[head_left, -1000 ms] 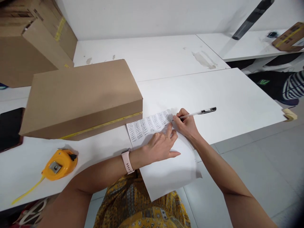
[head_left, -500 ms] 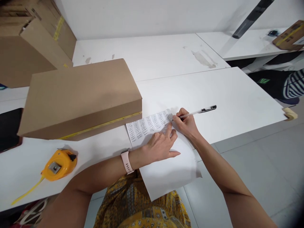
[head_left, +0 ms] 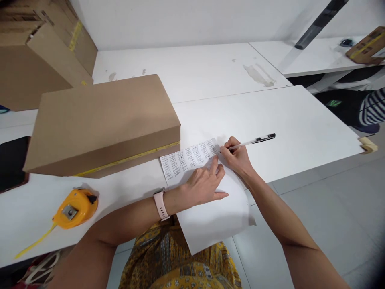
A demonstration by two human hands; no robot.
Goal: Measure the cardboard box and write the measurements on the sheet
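A white sheet of paper [head_left: 213,224] lies partly on the table, its lower part hanging past the front edge. Several columns of small handwriting fill its upper part. My right hand [head_left: 236,156] pinches a clear pen with a black cap on its back end [head_left: 251,141]; the tip meets the paper near the top right corner of the writing. Resting on the sheet, my left hand [head_left: 204,182] has its thumb spread out and its index finger pointing close to the pen tip. A pale pink watch band circles the left wrist.
A closed cardboard box [head_left: 108,120] with yellow tape stands left of the paper. In front of it lies an orange tape measure [head_left: 76,208], its yellow blade partly out. A dark phone-like object [head_left: 12,164] and larger cartons [head_left: 45,60] are farther left. A striped sleeve [head_left: 373,106] shows at right.
Hands, pen and paper keep nearly the same places. The whole view has shifted very slightly.
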